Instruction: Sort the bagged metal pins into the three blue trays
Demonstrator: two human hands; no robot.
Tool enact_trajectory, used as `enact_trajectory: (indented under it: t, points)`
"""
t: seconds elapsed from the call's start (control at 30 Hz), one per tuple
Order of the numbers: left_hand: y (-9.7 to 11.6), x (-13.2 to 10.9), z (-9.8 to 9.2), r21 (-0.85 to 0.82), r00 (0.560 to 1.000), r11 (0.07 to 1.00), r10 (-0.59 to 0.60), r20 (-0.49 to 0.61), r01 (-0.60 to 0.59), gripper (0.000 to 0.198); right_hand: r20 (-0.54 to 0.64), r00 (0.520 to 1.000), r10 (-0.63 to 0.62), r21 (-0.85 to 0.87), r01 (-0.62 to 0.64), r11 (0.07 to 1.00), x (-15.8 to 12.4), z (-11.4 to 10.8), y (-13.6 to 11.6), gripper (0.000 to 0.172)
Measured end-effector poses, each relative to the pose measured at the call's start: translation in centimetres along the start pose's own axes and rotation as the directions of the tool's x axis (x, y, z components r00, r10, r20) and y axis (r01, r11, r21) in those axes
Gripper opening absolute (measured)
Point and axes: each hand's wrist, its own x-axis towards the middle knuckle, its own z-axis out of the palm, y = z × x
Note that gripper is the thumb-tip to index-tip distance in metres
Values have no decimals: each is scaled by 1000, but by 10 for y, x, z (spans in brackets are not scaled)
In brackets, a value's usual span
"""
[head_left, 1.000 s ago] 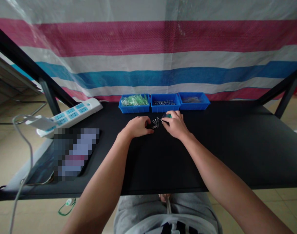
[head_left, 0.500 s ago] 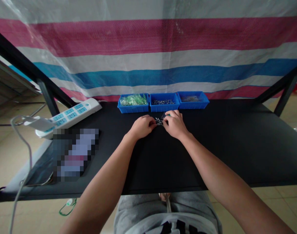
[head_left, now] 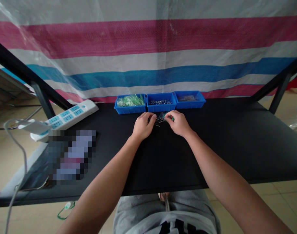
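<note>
My right fingers pinch a small bag; whether my curled left fingers grip anything, I can't tell. A nudge could scatter the loose metal pieces.

Near the far edge of the black, flat table, roughly midway between left and right edges: a small loose cluster of slim, straight, silvery metal pins, lying close together at differing angles, partly hidden from view. Just beside these, slightly closer to the far edge and to the right edge: a small, transparent plastic bag with green patches, pinched and partly covered, with contents too small to tell.
</note>
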Motion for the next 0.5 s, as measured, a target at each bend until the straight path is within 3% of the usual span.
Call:
enact_trajectory:
  t: [0.13, 0.27, 0.37, 0.5]
  points:
    - [0, 0, 1, 7, 996, 998, 58, 71, -59, 40, 2, 999, -50, 28, 50, 998, -2, 1, -11, 12]
    - [1, 0, 1, -8, 993, 995, 100, 62, -100, 30, -28, 999, -32, 61, 34, 998, -3, 2, -13, 12]
    - [1, 0, 1, -30, 995, 995, 93, 32, -92, 23, -46, 998, 34, 73, -30, 997, -3, 2, -12, 23]
    - [1, -1, 1, -61, 995, 994, 97, 28, -96, 18, 42, 998, 55, 53, -58, 997, -3, 2, -12, 39]
